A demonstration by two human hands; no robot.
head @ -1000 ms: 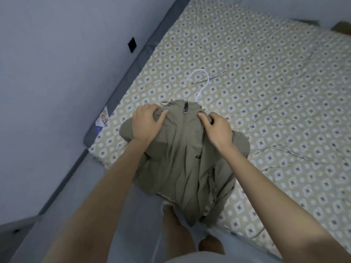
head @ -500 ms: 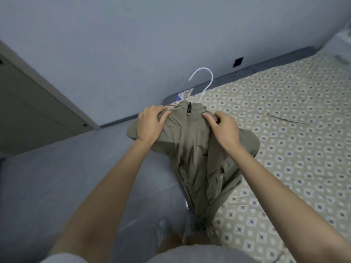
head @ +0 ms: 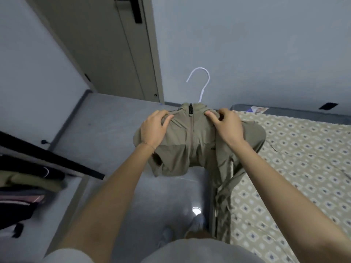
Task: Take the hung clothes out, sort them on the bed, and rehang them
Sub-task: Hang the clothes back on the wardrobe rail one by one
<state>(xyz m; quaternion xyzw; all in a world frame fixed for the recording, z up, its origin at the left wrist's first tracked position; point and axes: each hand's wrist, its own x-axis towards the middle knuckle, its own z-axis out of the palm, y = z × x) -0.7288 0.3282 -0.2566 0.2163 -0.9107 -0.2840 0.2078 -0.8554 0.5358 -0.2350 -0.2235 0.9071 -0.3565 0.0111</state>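
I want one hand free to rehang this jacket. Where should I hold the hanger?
Probably the hanger by its bare straight neck, just above the jacket collar, reaching in from the hook side: only that part stands clear of the fabric.

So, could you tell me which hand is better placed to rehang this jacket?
Probably the left hand: it grips the jacket by the shoulder nearest the hung clothes; the right hand holds the shoulder towards the bed.

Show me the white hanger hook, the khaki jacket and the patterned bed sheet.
white hanger hook [head: 203, 90]: head view, its neck
khaki zip-up jacket [head: 180, 133]: head view, chest panel
beige diamond-patterned bed sheet [head: 303, 154]: head view, bare middle
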